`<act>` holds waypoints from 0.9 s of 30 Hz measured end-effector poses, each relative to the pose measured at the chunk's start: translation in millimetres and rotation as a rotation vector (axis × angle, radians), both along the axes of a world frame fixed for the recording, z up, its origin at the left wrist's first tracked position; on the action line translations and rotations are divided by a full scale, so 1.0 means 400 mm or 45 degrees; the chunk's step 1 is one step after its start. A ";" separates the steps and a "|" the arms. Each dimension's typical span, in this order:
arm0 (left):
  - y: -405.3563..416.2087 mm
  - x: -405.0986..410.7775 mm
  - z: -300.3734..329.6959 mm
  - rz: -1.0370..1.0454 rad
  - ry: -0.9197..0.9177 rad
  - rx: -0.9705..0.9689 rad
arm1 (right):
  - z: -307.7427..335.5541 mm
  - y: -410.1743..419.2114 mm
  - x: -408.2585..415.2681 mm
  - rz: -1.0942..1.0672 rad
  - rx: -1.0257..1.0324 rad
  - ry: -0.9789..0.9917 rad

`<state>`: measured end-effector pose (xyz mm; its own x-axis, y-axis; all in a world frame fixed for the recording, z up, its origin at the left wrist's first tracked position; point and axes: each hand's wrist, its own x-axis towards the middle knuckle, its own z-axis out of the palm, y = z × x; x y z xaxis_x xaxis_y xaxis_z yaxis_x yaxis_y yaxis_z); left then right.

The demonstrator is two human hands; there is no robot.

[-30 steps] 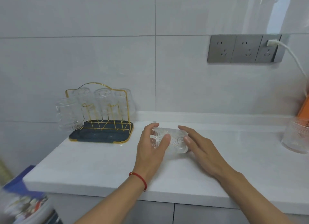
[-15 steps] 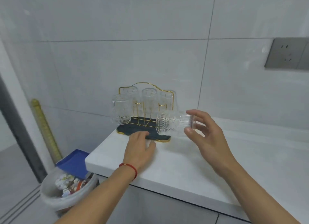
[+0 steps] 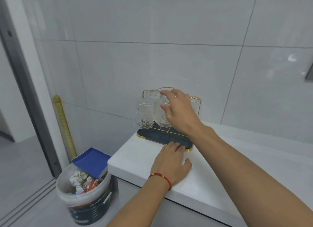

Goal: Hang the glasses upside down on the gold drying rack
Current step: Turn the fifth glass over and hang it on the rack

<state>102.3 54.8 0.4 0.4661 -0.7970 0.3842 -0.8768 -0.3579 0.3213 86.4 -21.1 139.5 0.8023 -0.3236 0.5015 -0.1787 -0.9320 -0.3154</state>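
Observation:
The gold drying rack [image 3: 166, 88] stands on its dark tray [image 3: 152, 136] at the left end of the white counter [image 3: 228, 172], against the tiled wall. Clear patterned glasses hang upside down on it: one at the front left [image 3: 144, 114], one behind it [image 3: 152, 94], one at the back right [image 3: 195, 104]. My right hand [image 3: 179, 111] grips another glass [image 3: 161, 120], mouth down, over the rack's front middle. My hand hides the peg under that glass. My left hand [image 3: 171, 160] lies flat on the counter, fingertips touching the tray's front rim.
The counter ends just left of the rack. On the floor below stands a white bucket [image 3: 88, 201] full of rubbish with a blue book [image 3: 91, 160] leaning on it. A yellow pole [image 3: 64, 125] leans in the corner by a door frame.
My right hand carried the glass from lying sideways in front of the rack to mouth-down over it. My left hand slid forward to the tray's rim. The view shifted left.

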 end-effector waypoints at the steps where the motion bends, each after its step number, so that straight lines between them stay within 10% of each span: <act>1: 0.001 0.000 0.001 -0.009 0.016 -0.012 | -0.004 -0.005 0.017 -0.020 -0.050 0.048; 12: 0.012 -0.004 0.015 -0.055 0.140 -0.053 | -0.061 -0.021 0.014 -0.153 -0.664 0.240; 18: 0.016 -0.001 0.006 -0.094 0.127 -0.079 | -0.140 -0.081 -0.200 -0.029 -0.608 -0.326; 27: -0.116 -0.150 0.022 -0.115 0.287 -0.244 | -0.311 -0.365 -0.658 -0.794 0.064 -0.059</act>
